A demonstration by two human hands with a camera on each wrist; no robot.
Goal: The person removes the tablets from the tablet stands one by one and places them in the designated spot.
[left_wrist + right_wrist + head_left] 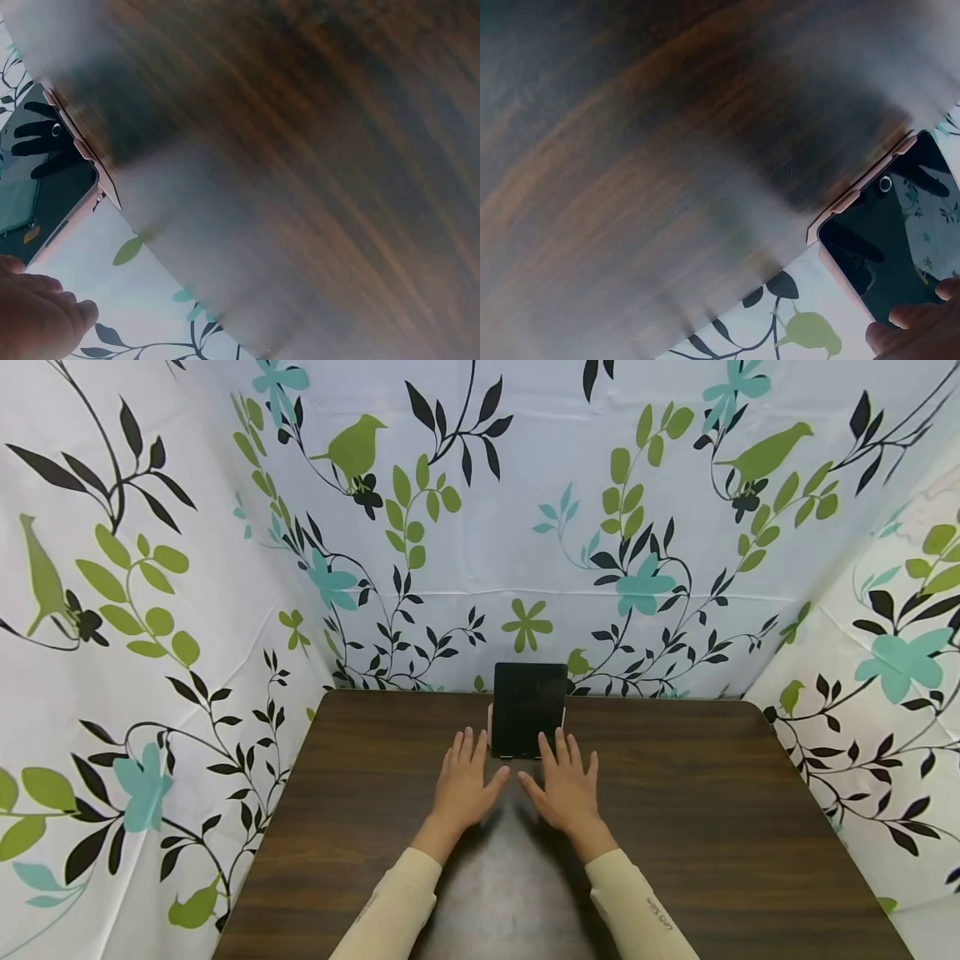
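A black tablet (529,706) leans upright on a pinkish stand (855,196) at the back middle of the table. My left hand (464,785) hovers over the wood just in front of the tablet's left side, fingers straight and spread, holding nothing. Mirroring it on the other side, my right hand (567,785) has its fingers spread toward the tablet, also without anything in it. Both thumbs point inward with a small gap between them. In the left wrist view the dark screen (64,180) reflects a hand.
The dark wooden table (675,810) fills the area in front of me. Its back edge meets a white cloth (480,552) printed with birds, leaves and flowers, which also hangs along the left and right sides.
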